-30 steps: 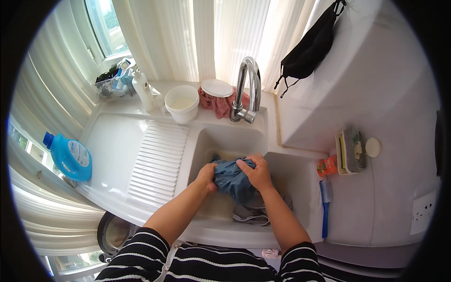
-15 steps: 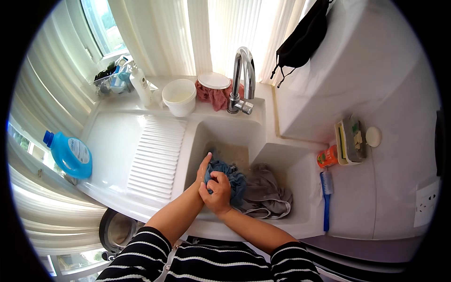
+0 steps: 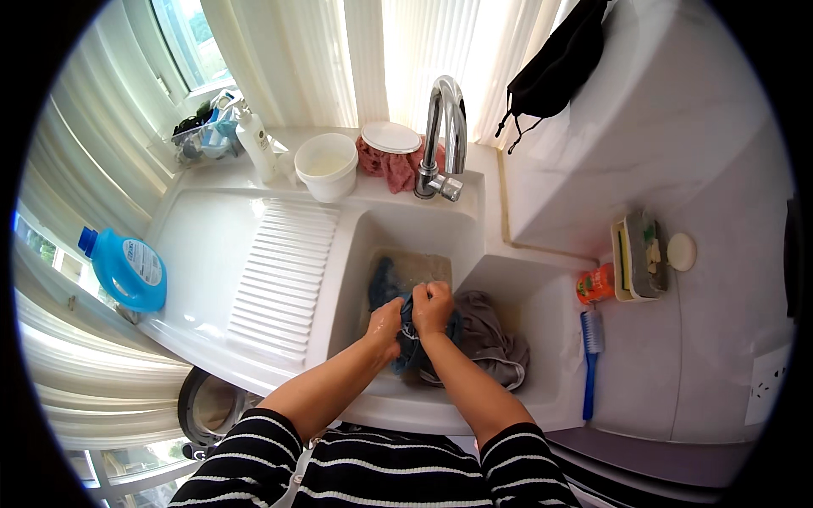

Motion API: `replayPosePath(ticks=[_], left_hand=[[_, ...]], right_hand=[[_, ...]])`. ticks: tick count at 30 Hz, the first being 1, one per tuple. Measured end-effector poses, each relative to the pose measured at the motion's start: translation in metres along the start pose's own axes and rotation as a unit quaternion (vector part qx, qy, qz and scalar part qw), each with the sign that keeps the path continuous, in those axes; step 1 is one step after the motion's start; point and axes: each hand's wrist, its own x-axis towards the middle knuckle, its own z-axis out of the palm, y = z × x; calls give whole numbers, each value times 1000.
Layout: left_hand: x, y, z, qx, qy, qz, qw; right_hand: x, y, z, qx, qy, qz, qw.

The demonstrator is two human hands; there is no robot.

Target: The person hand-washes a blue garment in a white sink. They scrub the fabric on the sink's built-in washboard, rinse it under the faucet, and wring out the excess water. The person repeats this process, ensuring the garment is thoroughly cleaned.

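A wet dark blue cloth garment [image 3: 408, 340] is bunched between my two hands, low over the water in the white sink [image 3: 405, 227]. My left hand [image 3: 386, 325] is closed on its left side, and my right hand [image 3: 433, 306] is closed in a fist on its right side. Part of the blue cloth trails into the water beyond my left hand. Right beside my right hand lies a grey garment [image 3: 500, 343] with pale trim, heaped against the sink's right side.
Left of the basin is a ribbed washboard [image 3: 284, 279], with a blue detergent jug [image 3: 127, 269] beyond. Behind stand a pump bottle [image 3: 256, 146], a white tub [image 3: 327, 169], a reddish cloth [image 3: 394, 169] and the faucet [image 3: 440, 140]. A blue brush [image 3: 589, 364] and soap box [image 3: 639, 258] sit right.
My hands have come side by side, each gripping the blue garment. Before, my left hand was stretched out with the right curled against it. The garment is now gathered up and pulled between them.
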Motion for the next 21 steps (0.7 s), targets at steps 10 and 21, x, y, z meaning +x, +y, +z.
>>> replayPosePath(ticks=[10,21], left_hand=[[-50,25,25,53,5,-36,998],[92,31,-15,742,108,396,531]], right_hand=[[15,27,0,-41,-81,-33,995],[35,93,14,-386,-289,-250,840]])
